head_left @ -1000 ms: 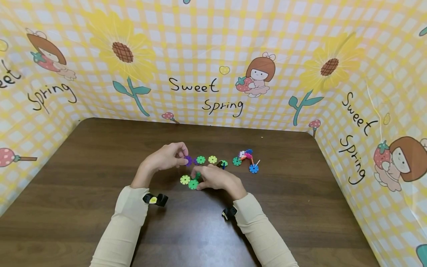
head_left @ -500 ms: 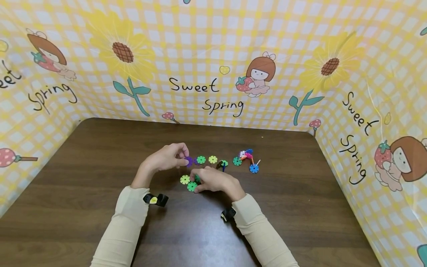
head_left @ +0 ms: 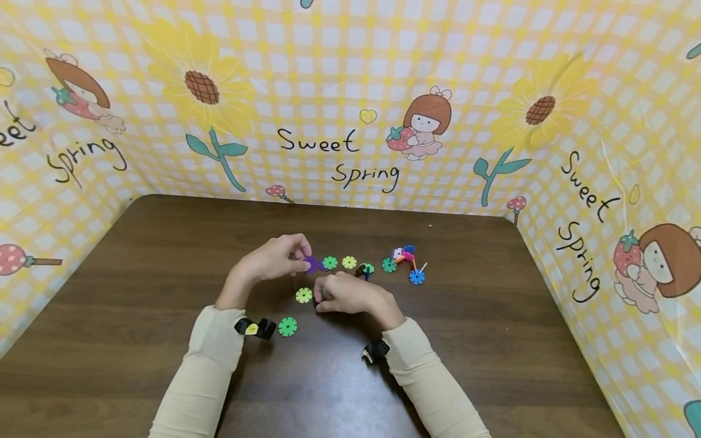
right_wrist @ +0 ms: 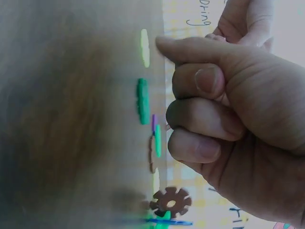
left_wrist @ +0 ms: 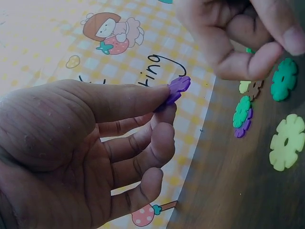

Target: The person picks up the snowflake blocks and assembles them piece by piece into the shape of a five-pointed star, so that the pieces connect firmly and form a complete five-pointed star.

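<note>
Yellow-checked cloth (head_left: 328,73) across the whole upper frame, printed with flowers and "Sweet Spring"; below, a brown wooden tabletop (head_left: 526,365). At lower left, a cream sleeve (head_left: 191,377) with a black wrist device (head_left: 256,328) by the cuff. Above, left of centre, the left hand (head_left: 268,260), thumb and forefinger closed on a purple disc (left_wrist: 179,85), other fingers loosely bent. Beside the device, at lower centre, a bright green disc (head_left: 288,326) flat on the tabletop. A little right and higher, a pale yellow disc (head_left: 303,295). Near the middle, the right hand (head_left: 353,295), fingers curled inward with nothing visible in hold, and a dark green disc (left_wrist: 284,79) close by. Above it, a row with a light green disc (head_left: 330,263), a lemon disc (head_left: 349,262) and a brown disc (right_wrist: 171,202). Right of centre, a teal disc (head_left: 389,265), a multicoloured figure (head_left: 405,254) and a blue disc (head_left: 417,277).
</note>
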The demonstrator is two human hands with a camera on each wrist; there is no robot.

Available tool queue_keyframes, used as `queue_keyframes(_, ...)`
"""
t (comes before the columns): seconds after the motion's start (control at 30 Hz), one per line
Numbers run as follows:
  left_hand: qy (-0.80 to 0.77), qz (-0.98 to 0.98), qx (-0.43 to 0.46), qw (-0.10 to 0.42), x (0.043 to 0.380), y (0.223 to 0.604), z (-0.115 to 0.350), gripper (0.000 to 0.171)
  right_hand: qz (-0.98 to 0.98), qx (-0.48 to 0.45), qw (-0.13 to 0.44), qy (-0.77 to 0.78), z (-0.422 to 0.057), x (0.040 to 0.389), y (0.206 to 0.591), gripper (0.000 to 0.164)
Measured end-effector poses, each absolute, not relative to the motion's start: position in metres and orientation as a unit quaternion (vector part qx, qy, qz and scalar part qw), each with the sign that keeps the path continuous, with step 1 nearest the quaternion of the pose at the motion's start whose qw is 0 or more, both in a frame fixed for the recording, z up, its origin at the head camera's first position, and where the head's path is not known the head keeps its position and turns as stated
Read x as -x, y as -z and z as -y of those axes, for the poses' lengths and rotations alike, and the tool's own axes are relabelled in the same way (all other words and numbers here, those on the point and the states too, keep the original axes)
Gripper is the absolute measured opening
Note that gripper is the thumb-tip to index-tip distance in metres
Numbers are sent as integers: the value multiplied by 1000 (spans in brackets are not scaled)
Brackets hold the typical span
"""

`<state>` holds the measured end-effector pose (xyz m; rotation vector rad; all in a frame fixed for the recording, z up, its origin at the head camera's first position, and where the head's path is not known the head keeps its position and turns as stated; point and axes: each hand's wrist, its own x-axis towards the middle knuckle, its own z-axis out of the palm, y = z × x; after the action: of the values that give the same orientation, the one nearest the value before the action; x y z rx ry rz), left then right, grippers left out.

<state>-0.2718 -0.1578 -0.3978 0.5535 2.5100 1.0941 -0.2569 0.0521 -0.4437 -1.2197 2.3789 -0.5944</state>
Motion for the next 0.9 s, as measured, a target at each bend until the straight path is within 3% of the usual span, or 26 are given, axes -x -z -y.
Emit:
queue_keyframes(0.13, -383, -886, -196, 171, 272, 396, 159, 16, -832, 475, 195, 212, -40, 250, 447, 40)
queue_keyframes(0.23, -382, -887, -193, 171, 272, 394, 159, 16, -819, 511, 178, 190, -29, 242, 452, 48)
queue_keyframes(0.37, -386, -886, -188, 174, 271, 394, 160, 16, -814, 532, 162, 170, -19, 233, 455, 37)
queue_keyframes(0.7, -391, -883, -191, 178, 270, 393, 160, 17, -810, 523, 210, 164, -13, 223, 454, 22)
queue_keyframes(0.9, -401, -875, -201, 181, 270, 393, 157, 14, -829, 503, 163, 183, -32, 237, 442, 13)
